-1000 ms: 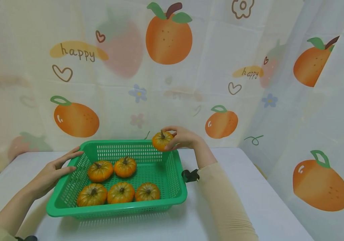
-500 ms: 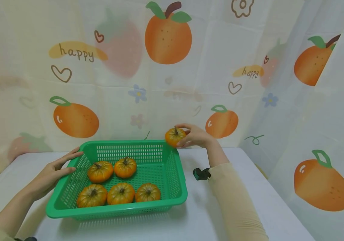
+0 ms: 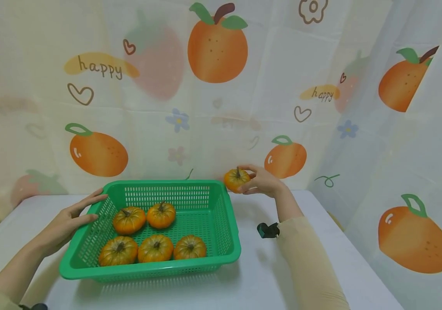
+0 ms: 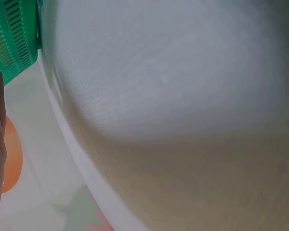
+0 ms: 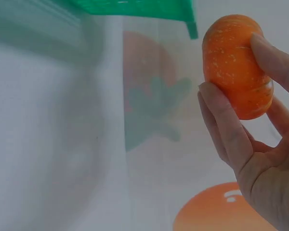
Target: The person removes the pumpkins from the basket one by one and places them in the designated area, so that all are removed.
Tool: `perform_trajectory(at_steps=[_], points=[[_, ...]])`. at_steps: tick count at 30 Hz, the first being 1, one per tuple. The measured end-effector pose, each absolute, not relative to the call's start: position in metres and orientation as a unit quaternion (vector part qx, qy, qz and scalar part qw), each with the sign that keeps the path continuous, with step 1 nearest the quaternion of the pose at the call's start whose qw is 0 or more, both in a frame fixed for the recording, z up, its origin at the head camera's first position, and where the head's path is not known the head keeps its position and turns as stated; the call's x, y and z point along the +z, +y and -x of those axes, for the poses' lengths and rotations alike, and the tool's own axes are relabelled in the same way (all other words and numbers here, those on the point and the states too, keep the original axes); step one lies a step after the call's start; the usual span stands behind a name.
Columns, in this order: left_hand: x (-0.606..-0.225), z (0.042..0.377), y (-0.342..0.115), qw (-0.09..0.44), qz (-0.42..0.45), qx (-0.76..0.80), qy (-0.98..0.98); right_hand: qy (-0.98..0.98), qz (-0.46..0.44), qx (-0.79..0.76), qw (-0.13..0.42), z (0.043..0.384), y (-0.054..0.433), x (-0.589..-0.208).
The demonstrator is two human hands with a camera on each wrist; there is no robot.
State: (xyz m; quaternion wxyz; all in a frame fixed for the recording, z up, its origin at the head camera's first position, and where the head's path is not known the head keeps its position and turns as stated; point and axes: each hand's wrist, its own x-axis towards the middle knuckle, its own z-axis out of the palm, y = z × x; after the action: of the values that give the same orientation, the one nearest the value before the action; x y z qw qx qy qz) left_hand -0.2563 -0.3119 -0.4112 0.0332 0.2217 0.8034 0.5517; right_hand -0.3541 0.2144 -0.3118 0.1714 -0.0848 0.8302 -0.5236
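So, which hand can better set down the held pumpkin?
Right hand, probably: it grips the pumpkin near the back right corner of the basket; the left hand rests at the opposite side.

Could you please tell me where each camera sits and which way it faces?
Head: worn on the head, facing forward and down at the green basket of pumpkins; left hand, right hand and sleeves show.
Left wrist: on that wrist, facing mostly white tabletop; the left hand shows partly.
Right wrist: on that wrist, facing the held pumpkin; the right hand shows.
Shared: head and right wrist both show the held pumpkin.
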Motion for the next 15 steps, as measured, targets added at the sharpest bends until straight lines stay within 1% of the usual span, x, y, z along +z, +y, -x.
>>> perform_trajectory(at_steps=[8, 15], points=[[-0.413, 0.256, -0.313, 0.034, -0.226, 0.553, 0.802, 0.830, 0.059, -0.529, 0.165, 0.350, 0.233, -0.328], [-0.412, 0.256, -0.313, 0.031, -0.223, 0.543, 0.809, 0.830, 0.020, -0.530, 0.171, 0.348, 0.253, -0.351]])
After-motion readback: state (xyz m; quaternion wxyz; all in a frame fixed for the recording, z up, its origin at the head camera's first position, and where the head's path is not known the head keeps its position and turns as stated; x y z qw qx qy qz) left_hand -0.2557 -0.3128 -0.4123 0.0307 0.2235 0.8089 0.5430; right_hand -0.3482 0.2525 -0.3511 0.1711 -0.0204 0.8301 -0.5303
